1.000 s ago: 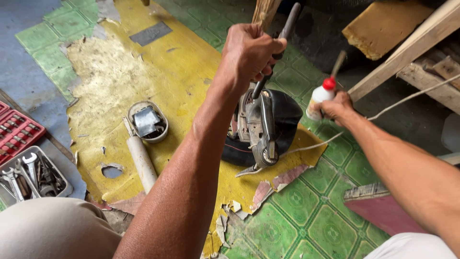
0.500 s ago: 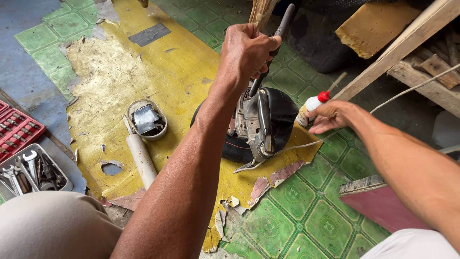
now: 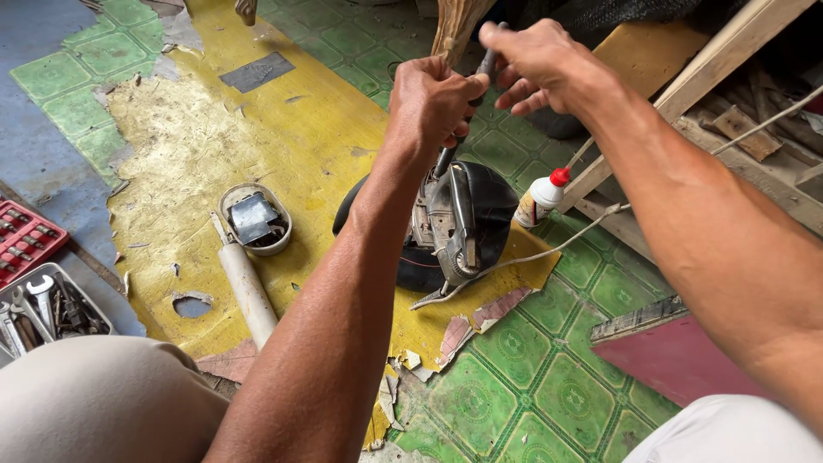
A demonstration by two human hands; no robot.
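Metal assembly: a grey mechanical unit with a curved bar across its face, positioned at centre frame on top of a round black housing. Both rest on a torn sheet of yellow floor covering laid over green patterned tiles.

Left hand: located at upper centre of the frame, above the assembly. It is closed in a full fist around the dark handle of a tool, whose shaft runs down from the fist to the top of the metal assembly. The tip of the tool is hidden where it meets the assembly.

Right hand: located just right of the left hand, at the upper edge of the frame. The fingers are loosely spread and curled; the fingertips lie at the upper end of the tool handle. Whether they actually pinch it cannot be told.

Surrounding items:
- Small white bottle with a red cap, standing just right of the black housing.
- Thin pale cord, running from the assembly toward the right edge of the frame.
- Oval shell holding a dark part, left of the housing on the yellow sheet.
- Pale cylindrical handle, lying just below the oval shell.
- Tray of wrenches and red socket case, at the left edge.
- Wooden slats, at upper right.
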